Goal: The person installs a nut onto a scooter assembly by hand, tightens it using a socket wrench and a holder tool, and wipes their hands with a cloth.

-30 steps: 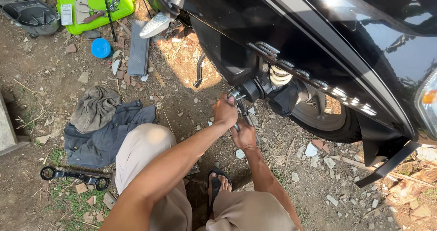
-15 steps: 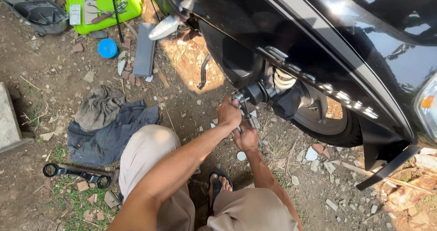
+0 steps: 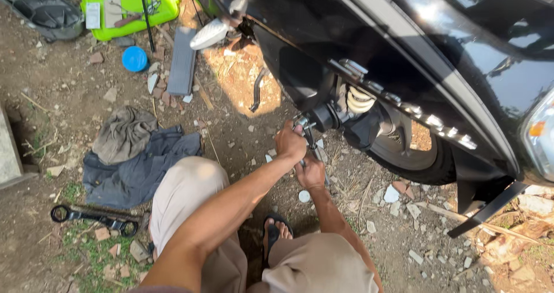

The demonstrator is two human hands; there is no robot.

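Under the black scooter [image 3: 404,56], by its rear wheel [image 3: 412,154], both hands grip a metal tool [image 3: 309,137]. Left hand [image 3: 290,143] is clamped up top, right hand [image 3: 310,173] fisted lower. Ring spanner [image 3: 92,217] lies on dirt nearby.

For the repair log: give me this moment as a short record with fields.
Setting: dirt ground with stones, beside a black scooter
Left hand: gripping a metal tool at the scooter's underside
Right hand: lower on the same tool
Rear wheel: just right of the hands
Rags: grey and dark blue, on the ground to the left
Ring spanner: lying near the left knee
Green tray: top left, holding tools
Blue lid: below the tray
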